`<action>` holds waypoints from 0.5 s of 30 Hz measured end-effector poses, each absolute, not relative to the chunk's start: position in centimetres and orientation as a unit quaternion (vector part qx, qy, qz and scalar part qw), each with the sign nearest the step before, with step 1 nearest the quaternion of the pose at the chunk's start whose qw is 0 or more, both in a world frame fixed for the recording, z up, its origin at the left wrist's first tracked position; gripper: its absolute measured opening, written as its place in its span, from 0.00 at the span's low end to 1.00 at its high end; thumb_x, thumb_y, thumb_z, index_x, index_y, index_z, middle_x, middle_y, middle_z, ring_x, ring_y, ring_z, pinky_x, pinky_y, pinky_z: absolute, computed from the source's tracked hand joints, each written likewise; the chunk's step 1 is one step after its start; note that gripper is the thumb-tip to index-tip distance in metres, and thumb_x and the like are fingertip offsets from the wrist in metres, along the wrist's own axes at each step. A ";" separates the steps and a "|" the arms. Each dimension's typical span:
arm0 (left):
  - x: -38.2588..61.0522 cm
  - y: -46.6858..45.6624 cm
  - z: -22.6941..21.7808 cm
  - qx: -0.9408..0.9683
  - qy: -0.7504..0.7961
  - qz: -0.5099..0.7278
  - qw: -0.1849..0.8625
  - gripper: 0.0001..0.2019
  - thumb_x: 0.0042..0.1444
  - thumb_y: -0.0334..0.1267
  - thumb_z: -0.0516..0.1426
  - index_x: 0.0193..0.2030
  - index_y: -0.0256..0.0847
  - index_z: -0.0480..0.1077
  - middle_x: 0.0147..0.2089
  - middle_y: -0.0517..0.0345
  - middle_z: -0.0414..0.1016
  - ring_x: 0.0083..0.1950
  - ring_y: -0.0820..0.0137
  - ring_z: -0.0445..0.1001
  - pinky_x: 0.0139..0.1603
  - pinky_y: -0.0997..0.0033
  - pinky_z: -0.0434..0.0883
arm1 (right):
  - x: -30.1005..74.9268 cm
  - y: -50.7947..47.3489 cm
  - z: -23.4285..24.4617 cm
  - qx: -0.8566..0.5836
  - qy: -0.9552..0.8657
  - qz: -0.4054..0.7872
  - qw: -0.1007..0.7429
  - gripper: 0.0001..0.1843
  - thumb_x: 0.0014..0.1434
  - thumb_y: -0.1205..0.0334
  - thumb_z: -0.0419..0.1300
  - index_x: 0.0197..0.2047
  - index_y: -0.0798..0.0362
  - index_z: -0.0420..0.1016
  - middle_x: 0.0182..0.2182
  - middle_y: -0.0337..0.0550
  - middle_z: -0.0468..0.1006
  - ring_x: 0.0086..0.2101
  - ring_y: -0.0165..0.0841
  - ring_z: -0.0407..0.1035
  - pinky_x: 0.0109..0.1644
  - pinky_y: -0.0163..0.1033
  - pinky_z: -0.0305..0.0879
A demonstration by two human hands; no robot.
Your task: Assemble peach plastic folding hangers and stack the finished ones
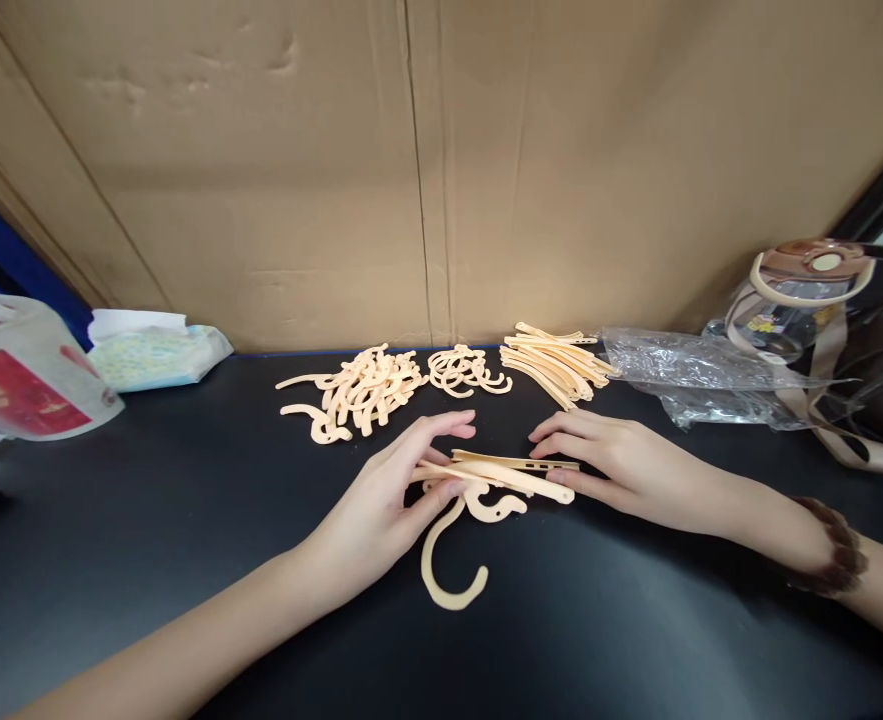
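Observation:
My left hand (392, 480) is closed, its thumb pressed on the left end of a few cream plastic clothes-hanger parts. Among these are a long curved arm piece (516, 476), a slotted arm piece (516, 461) behind it, and a small curved piece (497, 508) below. From the same bunch a large hook (430, 580) curls down toward me over the black table. My right hand (598, 455) is at the right end of the arm pieces, fingers apart and slightly bent. Its lowest fingertips overlap the slotted piece; whether they press on it is unclear.
Behind my hands lie a pile of curved pieces (373, 385), a smaller pile of hooks (467, 370) and a stack of arm pieces (557, 365). Clear plastic bags (696, 370) and a strapped bottle (786, 310) stand right; a tissue pack (160, 350) and roll (28, 365) left. Cardboard (298, 180) rises behind.

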State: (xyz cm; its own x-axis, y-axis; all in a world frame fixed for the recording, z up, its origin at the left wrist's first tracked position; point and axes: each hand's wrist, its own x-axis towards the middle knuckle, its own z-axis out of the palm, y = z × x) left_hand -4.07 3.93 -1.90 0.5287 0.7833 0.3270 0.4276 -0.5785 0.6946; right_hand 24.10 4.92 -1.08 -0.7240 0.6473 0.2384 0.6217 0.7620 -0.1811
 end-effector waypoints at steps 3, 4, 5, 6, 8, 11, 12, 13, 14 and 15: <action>-4.0 3.9 -1.9 0.824 0.372 0.327 0.276 0.18 0.66 0.37 0.53 0.62 0.49 0.59 0.58 0.55 0.71 0.49 0.68 0.77 0.55 0.63 0.74 | 24.1 4.9 -1.1 -0.342 -0.928 0.037 0.144 0.16 0.70 0.56 0.48 0.50 0.51 0.74 0.50 0.47 0.75 0.48 0.37 0.73 0.51 0.44 0.70; -4.0 3.9 -1.9 0.823 0.374 0.328 0.276 0.18 0.66 0.37 0.53 0.62 0.48 0.59 0.58 0.55 0.72 0.50 0.68 0.77 0.56 0.63 0.74 | 24.1 4.9 -1.1 -0.341 -0.928 0.037 0.142 0.16 0.70 0.56 0.48 0.50 0.51 0.74 0.50 0.48 0.75 0.48 0.37 0.73 0.51 0.44 0.70; -4.0 3.9 -1.8 0.821 0.374 0.330 0.278 0.18 0.66 0.37 0.53 0.61 0.48 0.60 0.58 0.55 0.72 0.51 0.67 0.76 0.56 0.63 0.73 | 24.1 4.9 -1.2 -0.340 -0.929 0.040 0.142 0.16 0.70 0.56 0.48 0.50 0.51 0.74 0.50 0.47 0.75 0.48 0.37 0.73 0.51 0.44 0.71; -3.9 3.9 -1.8 0.818 0.374 0.331 0.284 0.18 0.66 0.37 0.53 0.61 0.48 0.60 0.57 0.55 0.72 0.51 0.68 0.76 0.56 0.64 0.74 | 24.1 4.9 -1.2 -0.342 -0.927 0.045 0.148 0.15 0.70 0.57 0.48 0.50 0.52 0.74 0.50 0.47 0.75 0.47 0.36 0.73 0.50 0.43 0.71; -3.9 4.0 -1.7 0.814 0.373 0.329 0.300 0.17 0.66 0.36 0.53 0.61 0.47 0.60 0.56 0.56 0.73 0.52 0.68 0.77 0.54 0.66 0.75 | 23.9 4.8 -1.3 -0.356 -0.915 0.050 0.184 0.14 0.70 0.59 0.49 0.50 0.52 0.73 0.48 0.47 0.76 0.47 0.35 0.73 0.51 0.42 0.71; -3.8 4.0 -1.6 0.813 0.371 0.325 0.310 0.16 0.66 0.36 0.53 0.60 0.47 0.61 0.53 0.57 0.75 0.52 0.67 0.77 0.55 0.65 0.74 | 23.1 3.7 -1.0 -0.345 -0.900 0.019 0.265 0.11 0.69 0.63 0.51 0.49 0.52 0.72 0.46 0.47 0.77 0.46 0.35 0.72 0.50 0.41 0.71; -3.7 4.0 -1.6 0.812 0.369 0.325 0.314 0.16 0.66 0.36 0.53 0.59 0.47 0.62 0.52 0.58 0.76 0.52 0.67 0.77 0.55 0.65 0.74 | 22.7 3.0 -0.8 -0.323 -0.905 0.005 0.277 0.11 0.68 0.65 0.51 0.48 0.53 0.73 0.45 0.48 0.77 0.45 0.34 0.72 0.49 0.40 0.71; -3.7 4.0 -1.6 0.811 0.365 0.325 0.320 0.15 0.66 0.36 0.53 0.58 0.47 0.62 0.50 0.58 0.76 0.51 0.68 0.77 0.54 0.66 0.75 | 22.2 2.3 -0.7 -0.292 -0.916 -0.004 0.276 0.11 0.68 0.66 0.51 0.48 0.53 0.74 0.45 0.48 0.78 0.44 0.34 0.72 0.48 0.40 0.71; -3.7 4.0 -1.5 0.810 0.362 0.325 0.327 0.14 0.66 0.36 0.52 0.58 0.46 0.63 0.49 0.59 0.77 0.50 0.68 0.78 0.52 0.67 0.75 | 21.6 1.5 -0.6 -0.262 -0.927 -0.005 0.267 0.12 0.68 0.66 0.51 0.47 0.54 0.74 0.44 0.48 0.79 0.43 0.33 0.73 0.48 0.39 0.72; -3.7 4.0 -1.5 0.809 0.358 0.325 0.333 0.13 0.66 0.36 0.52 0.57 0.46 0.63 0.48 0.59 0.77 0.49 0.69 0.78 0.51 0.69 0.76 | 21.1 0.8 -0.5 -0.233 -0.939 -0.007 0.252 0.12 0.67 0.66 0.52 0.49 0.56 0.74 0.44 0.48 0.79 0.44 0.33 0.73 0.49 0.38 0.71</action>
State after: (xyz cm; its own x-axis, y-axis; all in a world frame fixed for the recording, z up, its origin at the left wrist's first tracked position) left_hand -3.70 4.04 -1.53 0.5322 0.7965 0.2869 0.3632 -0.5209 0.7725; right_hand 21.05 0.75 -0.53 -0.7643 0.4335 0.4774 0.4405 0.8917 -0.1046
